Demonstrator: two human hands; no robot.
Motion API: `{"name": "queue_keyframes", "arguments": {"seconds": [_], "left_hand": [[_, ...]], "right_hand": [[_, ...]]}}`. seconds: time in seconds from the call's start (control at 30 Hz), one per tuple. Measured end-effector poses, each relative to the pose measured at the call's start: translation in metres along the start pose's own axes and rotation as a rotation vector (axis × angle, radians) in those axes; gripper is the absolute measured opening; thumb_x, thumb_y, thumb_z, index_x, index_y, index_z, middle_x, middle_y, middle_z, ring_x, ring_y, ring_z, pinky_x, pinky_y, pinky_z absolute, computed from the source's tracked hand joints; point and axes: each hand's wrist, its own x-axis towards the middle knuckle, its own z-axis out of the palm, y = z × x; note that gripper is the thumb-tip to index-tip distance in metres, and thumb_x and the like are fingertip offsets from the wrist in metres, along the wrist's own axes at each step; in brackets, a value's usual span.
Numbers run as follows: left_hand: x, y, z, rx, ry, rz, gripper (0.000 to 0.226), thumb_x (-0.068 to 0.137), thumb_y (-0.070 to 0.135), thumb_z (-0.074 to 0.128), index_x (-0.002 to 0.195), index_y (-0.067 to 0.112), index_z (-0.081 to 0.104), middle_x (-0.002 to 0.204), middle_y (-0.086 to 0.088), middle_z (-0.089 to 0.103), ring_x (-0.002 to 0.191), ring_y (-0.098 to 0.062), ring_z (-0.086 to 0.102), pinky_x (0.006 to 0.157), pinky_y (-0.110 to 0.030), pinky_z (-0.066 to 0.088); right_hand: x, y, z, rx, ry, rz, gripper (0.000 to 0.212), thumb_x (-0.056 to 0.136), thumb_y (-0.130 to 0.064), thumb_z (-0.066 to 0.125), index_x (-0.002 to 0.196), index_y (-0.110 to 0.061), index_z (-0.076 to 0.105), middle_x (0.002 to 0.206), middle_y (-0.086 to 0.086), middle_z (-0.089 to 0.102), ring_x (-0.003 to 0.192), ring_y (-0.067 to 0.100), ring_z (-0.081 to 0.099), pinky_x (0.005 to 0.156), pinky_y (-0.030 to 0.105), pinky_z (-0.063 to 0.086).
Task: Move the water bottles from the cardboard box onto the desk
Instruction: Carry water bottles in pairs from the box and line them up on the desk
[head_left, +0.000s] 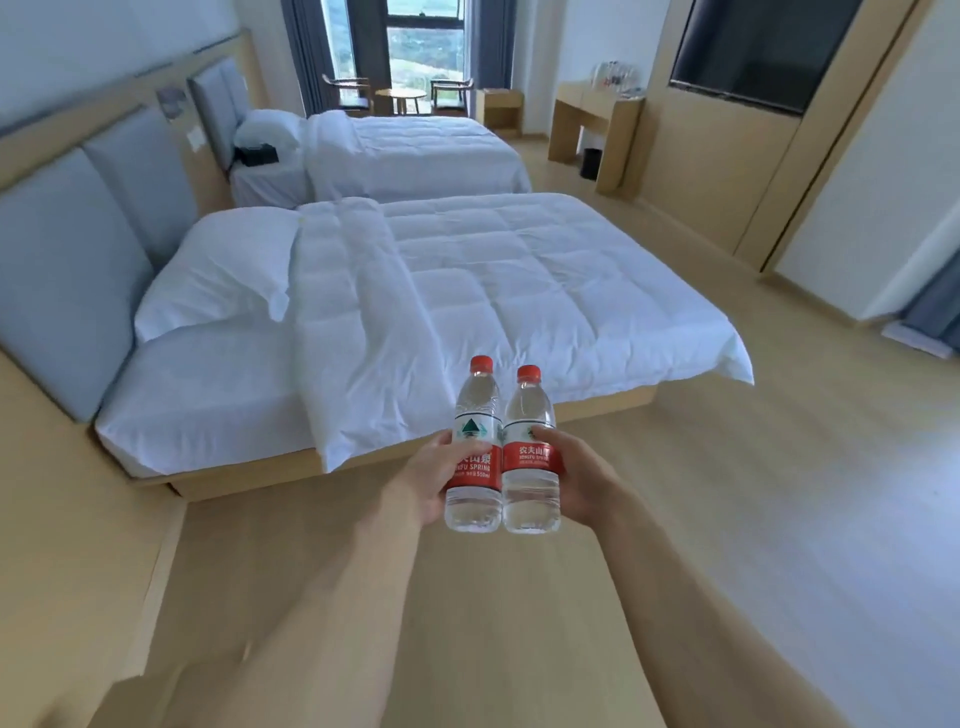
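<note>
I carry two clear water bottles with red caps and red labels, upright and side by side, in front of me above the wooden floor. My left hand (434, 480) grips the left bottle (474, 447) around its label. My right hand (576, 480) grips the right bottle (530, 457) the same way. The two bottles touch each other. A light wooden desk (597, 122) stands far away at the back right, with small items on top. The cardboard box is out of view.
A white bed (415, 312) fills the middle of the room, and a second bed (410, 150) lies behind it. Open wooden floor (727, 493) runs along the right of the beds toward the desk. A dark bin (590, 163) sits under the desk. Chairs and a round table stand by the window.
</note>
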Motion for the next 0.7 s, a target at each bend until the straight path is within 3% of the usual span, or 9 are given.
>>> {"name": "queue_keyframes", "arguments": {"seconds": [0.27, 0.43, 0.6, 0.7], "left_hand": [[0.092, -0.007, 0.137, 0.071, -0.037, 0.011, 0.057, 0.083, 0.007, 0.076, 0.134, 0.012, 0.050, 0.120, -0.027, 0.067, 0.093, -0.039, 0.071, 0.081, -0.055, 0.059], [0.138, -0.014, 0.219, 0.123, -0.101, 0.011, 0.054, 0.083, 0.007, 0.076, 0.131, 0.012, 0.053, 0.112, -0.022, 0.071, 0.088, -0.035, 0.074, 0.071, -0.049, 0.060], [0.181, -0.024, 0.289, 0.149, -0.253, -0.041, 0.048, 0.081, 0.010, 0.075, 0.125, 0.012, 0.057, 0.096, -0.018, 0.076, 0.081, -0.033, 0.075, 0.065, -0.045, 0.060], [0.216, -0.028, 0.322, 0.134, -0.345, -0.100, 0.045, 0.076, 0.017, 0.075, 0.118, 0.009, 0.061, 0.093, -0.018, 0.075, 0.080, -0.032, 0.075, 0.066, -0.046, 0.060]], "right_hand": [[-0.016, -0.093, -0.126, 0.020, 0.084, -0.080, 0.047, 0.097, -0.026, 0.060, 0.135, 0.001, 0.055, 0.109, 0.019, 0.069, 0.096, 0.032, 0.069, 0.089, 0.047, 0.055], [-0.028, -0.140, -0.200, 0.063, 0.155, -0.131, 0.051, 0.095, -0.031, 0.064, 0.136, -0.001, 0.054, 0.117, 0.020, 0.067, 0.104, 0.033, 0.067, 0.095, 0.048, 0.054], [-0.040, -0.172, -0.263, 0.140, 0.218, -0.170, 0.053, 0.094, -0.033, 0.065, 0.135, -0.001, 0.055, 0.118, 0.021, 0.069, 0.099, 0.033, 0.071, 0.079, 0.044, 0.060], [-0.040, -0.190, -0.298, 0.188, 0.295, -0.202, 0.055, 0.093, -0.033, 0.066, 0.136, 0.000, 0.054, 0.128, 0.023, 0.065, 0.108, 0.036, 0.068, 0.086, 0.048, 0.058]]}}
